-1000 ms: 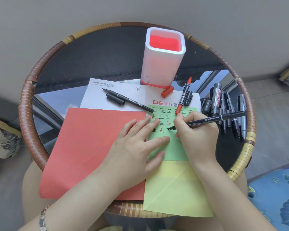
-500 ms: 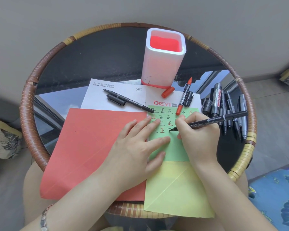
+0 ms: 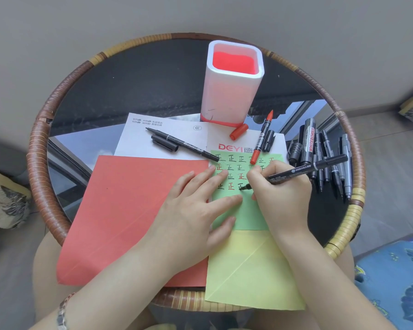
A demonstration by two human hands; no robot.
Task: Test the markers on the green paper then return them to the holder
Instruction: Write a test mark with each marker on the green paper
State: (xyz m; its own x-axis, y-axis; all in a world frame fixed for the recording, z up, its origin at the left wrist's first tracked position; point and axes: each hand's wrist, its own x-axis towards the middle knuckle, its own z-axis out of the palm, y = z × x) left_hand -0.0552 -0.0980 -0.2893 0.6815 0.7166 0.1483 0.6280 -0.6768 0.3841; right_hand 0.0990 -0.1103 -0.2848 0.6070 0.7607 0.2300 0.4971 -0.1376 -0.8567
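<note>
My right hand [image 3: 280, 191] grips a black marker [image 3: 315, 166] with its tip down on the green paper [image 3: 248, 215], in the fourth row of red and black test characters. My left hand [image 3: 196, 215] lies flat, fingers spread, across the red sheet and the green paper's left edge, pinning it. The white holder [image 3: 231, 91] with a red inside stands at the back of the table. A red marker [image 3: 262, 136] and its cap [image 3: 239, 132] lie uncapped above the green paper. Another black marker [image 3: 184, 145] lies uncapped on the white sheet.
A bunch of black and grey markers [image 3: 324, 158] lies at the table's right side. A red sheet [image 3: 129, 210], a yellow sheet [image 3: 253, 270] and a white printed sheet [image 3: 177, 129] overlap on the round glass table with a woven rim [image 3: 41, 148]. A blue cushion [image 3: 396, 277] sits at lower right.
The marker tip has shifted slightly down and left on the green paper, adding strokes to a new black character. My left hand has stayed put.
</note>
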